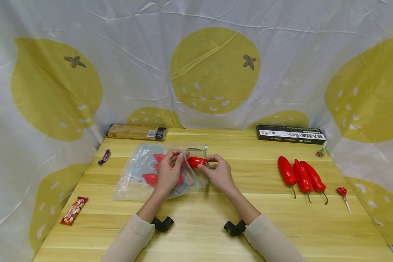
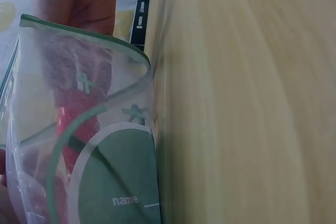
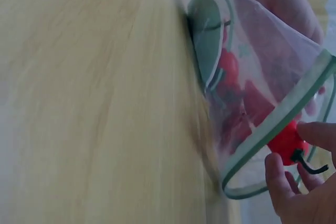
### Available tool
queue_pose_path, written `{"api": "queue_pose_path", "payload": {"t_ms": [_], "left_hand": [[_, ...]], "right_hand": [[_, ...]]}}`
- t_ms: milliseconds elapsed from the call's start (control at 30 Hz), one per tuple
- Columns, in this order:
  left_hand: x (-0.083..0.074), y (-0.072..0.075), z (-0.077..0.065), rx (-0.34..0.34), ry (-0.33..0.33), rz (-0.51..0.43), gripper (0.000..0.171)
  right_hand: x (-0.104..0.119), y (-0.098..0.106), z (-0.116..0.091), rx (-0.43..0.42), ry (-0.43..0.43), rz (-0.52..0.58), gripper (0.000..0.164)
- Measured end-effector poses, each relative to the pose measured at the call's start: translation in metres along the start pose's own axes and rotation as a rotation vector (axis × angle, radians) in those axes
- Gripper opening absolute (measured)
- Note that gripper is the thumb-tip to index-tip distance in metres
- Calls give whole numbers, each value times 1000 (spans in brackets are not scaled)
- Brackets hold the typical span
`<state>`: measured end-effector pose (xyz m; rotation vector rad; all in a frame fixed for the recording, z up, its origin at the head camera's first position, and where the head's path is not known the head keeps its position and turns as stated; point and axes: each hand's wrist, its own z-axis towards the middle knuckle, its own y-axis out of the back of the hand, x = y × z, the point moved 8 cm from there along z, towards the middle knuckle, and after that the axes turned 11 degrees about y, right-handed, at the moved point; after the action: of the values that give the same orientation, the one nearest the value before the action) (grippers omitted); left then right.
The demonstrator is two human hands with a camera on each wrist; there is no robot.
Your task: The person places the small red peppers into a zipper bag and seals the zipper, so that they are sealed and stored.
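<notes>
- Clear plastic with green trim formed the zip bag (image 1: 127, 185), which lay on the wooden table (image 1: 196, 245) with its mouth spread and facing right.
- The left hand (image 1: 169, 171) pinched the rim at the bag's mouth.
- At that mouth, the right hand (image 1: 218, 171) grasped 1 red pepper (image 1: 195, 162) near its stem between thumb and fingers; the body reached into the bag, and the stem pointed out of it.
- Inside the bag lay more red peppers (image 1: 149, 178); the left hand stood in the way of some, so their count could not be told.
- In the left wrist view, the bag's printed wall came in front of the grasped pepper and partly hid it.
- Right of the bag, well apart, 3 loose peppers (image 1: 302, 176) lay side by side; farther right of it were a green lollipop (image 1: 321, 153) and a red lollipop (image 1: 342, 191).
- Beyond the bag, a yellow packet (image 1: 132, 131) lay to its left and a black box (image 1: 290, 134) to its right.
- Left of the bag lay a purple sweet (image 1: 104, 157) and, nearer the person, a red snack bar (image 1: 74, 211).
- A fruit-patterned curtain (image 1: 134, 54) hung behind the bag.
</notes>
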<state>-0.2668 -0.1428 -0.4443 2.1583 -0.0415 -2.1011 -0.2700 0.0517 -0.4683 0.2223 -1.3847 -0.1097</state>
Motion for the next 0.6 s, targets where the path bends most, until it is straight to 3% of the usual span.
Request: {"api": "queue_pose_path", "payload": {"t_ms": [200, 400, 600], "left_hand": [[2, 1, 1, -27, 6, 33, 21], [4, 3, 1, -36, 8, 61, 18], [7, 3, 2, -29, 37, 91, 20]], "right_hand": [[0, -10, 4, 19, 8, 109, 34], [-3, -16, 8, 104, 10, 157, 44], [-7, -3, 1, 119, -4, 139, 49]]}}
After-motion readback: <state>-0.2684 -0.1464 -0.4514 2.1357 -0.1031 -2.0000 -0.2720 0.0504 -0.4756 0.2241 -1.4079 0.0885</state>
